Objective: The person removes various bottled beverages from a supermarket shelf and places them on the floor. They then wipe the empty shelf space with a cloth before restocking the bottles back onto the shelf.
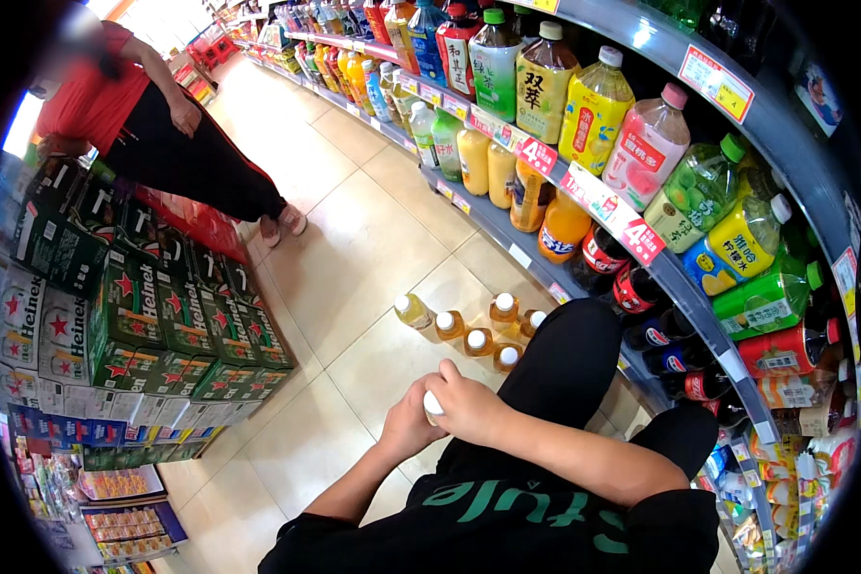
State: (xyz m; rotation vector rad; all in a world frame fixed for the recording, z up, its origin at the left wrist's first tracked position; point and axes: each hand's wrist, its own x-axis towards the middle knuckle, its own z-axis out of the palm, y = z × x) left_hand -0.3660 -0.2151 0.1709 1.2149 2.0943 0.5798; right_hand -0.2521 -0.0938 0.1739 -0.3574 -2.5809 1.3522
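Both hands meet in front of my knees around a bottle with a white cap (433,405); only its cap shows, and the body is hidden by my fingers. My left hand (406,423) wraps it from the left side. My right hand (473,403) closes over it from the right, beside the cap. On the tiled floor just beyond stand several amber drink bottles (478,341) with white caps, upright and close together. A paler yellow-green bottle (414,313) stands at the left end of this group. My right knee partly covers one of the bottles.
Shelves of bottled drinks (595,208) curve along my right, close to my knees. Stacked Heineken cartons (143,330) stand on the left. A person in a red top (93,93) stands beyond the cartons. Pale floor tiles (294,287) run between.
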